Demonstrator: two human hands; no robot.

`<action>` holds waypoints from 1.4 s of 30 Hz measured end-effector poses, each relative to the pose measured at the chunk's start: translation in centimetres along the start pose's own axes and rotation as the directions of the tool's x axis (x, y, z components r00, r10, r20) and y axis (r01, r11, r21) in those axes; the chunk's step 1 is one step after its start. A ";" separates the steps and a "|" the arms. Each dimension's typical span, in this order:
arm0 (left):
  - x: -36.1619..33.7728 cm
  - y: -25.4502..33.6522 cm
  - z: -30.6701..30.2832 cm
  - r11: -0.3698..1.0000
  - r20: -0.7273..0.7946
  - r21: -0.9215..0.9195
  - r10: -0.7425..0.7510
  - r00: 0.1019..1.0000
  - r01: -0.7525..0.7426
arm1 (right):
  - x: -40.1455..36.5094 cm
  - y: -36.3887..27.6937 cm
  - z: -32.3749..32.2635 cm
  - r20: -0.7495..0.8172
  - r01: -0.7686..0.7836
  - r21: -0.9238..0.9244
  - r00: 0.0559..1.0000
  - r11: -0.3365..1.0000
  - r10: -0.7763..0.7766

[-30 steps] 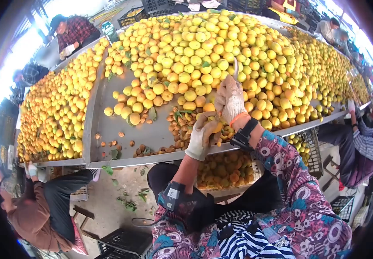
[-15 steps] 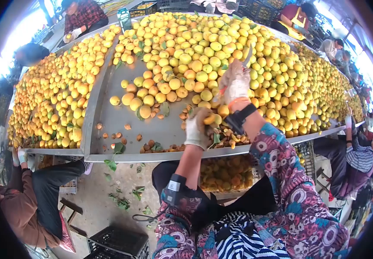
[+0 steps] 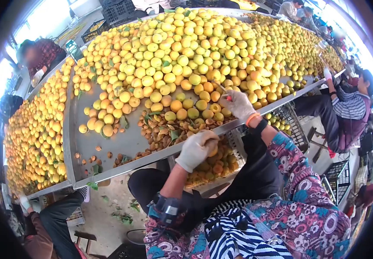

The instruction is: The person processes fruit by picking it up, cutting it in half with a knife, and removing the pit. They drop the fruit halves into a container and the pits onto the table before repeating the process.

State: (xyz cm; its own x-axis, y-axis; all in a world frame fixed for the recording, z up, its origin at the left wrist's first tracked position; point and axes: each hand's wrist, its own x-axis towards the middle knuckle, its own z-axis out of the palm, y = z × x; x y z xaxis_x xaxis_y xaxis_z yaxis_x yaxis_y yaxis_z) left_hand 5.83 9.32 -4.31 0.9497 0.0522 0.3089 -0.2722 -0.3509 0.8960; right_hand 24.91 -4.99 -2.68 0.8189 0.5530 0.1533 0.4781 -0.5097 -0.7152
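My left hand [image 3: 196, 151], in a white glove, is closed around a yellow-orange fruit just off the table's front rim, above a crate of fruit [image 3: 221, 163]. My right hand [image 3: 238, 105], gloved too, grips a knife [image 3: 221, 86] whose thin blade points up and left towards the fruit. Beyond both hands, a large heap of yellow and orange fruit [image 3: 186, 56] covers the metal table [image 3: 92, 149]. Brown pits and scraps [image 3: 162, 134] lie along the near edge, with some green leaves among them.
A raised metal divider [image 3: 69, 138] crosses the table at left. Co-workers sit around it: one in a striped top [image 3: 350, 105] at right, one in a checked shirt [image 3: 44, 54] at far left. Black crates [image 3: 337, 179] stand on the floor. A green-capped bottle [image 3: 73, 49] stands beyond the rim.
The view has swung to the right. My left hand has moved off the tray to above the crate with its fruit. My right hand has come down nearer the front rim, knife still held.
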 end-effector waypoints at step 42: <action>7.2 -5.6 4.4 0.666 0.068 0.731 0.144 0.987 -0.147 | -5.7 0.4 -5.7 0.422 -0.344 0.590 0.903 0.731 0.084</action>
State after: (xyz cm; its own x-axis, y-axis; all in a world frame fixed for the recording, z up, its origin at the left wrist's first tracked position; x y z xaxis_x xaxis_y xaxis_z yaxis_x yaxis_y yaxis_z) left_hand 14.91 7.58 -8.52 0.9089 -0.0621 0.4125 -0.2076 -0.9250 0.3182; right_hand 22.21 -12.08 0.05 0.6451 0.7348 -0.2097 -0.1195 -0.1740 -0.9775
